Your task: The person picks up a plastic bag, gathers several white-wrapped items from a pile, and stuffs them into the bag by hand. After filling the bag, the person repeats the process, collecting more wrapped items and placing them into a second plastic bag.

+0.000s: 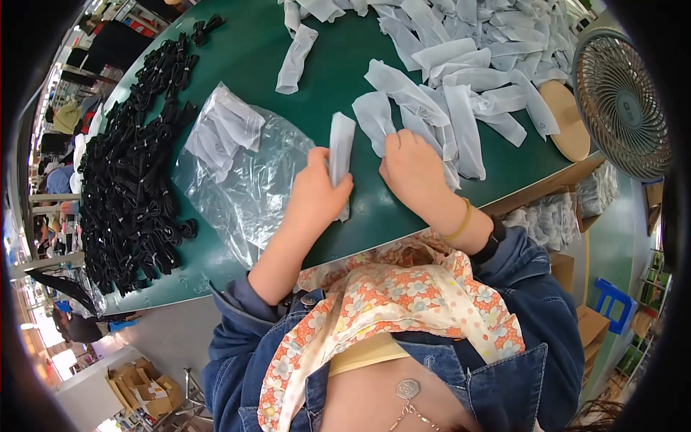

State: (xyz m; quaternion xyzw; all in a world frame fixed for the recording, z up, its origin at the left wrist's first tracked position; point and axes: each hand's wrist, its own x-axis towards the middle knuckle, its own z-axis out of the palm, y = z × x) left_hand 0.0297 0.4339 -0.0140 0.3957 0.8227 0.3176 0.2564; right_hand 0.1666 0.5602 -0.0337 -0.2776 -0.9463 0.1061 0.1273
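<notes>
Wrapped round a narrow packet in a frosted white sleeve [341,147], my left hand [317,187] holds it upright just above the green table. My right hand [412,167] has its fingers bent onto the lower end of another frosted packet [373,119], gripping it at the near edge of a loose pile [461,65]. Left of my left hand lies a large clear plastic bag [248,191]. Several white packets [227,129] rest at its far end; whether they are inside or on top I cannot tell.
Bundled black cables [137,180] cover the table's left side. At the right edge stand a round fan [622,104] and a tan oval piece [563,121]. One packet [296,61] lies apart on the green tabletop [317,108]. Below the right edge are cartons [592,324] and a blue stool [614,305].
</notes>
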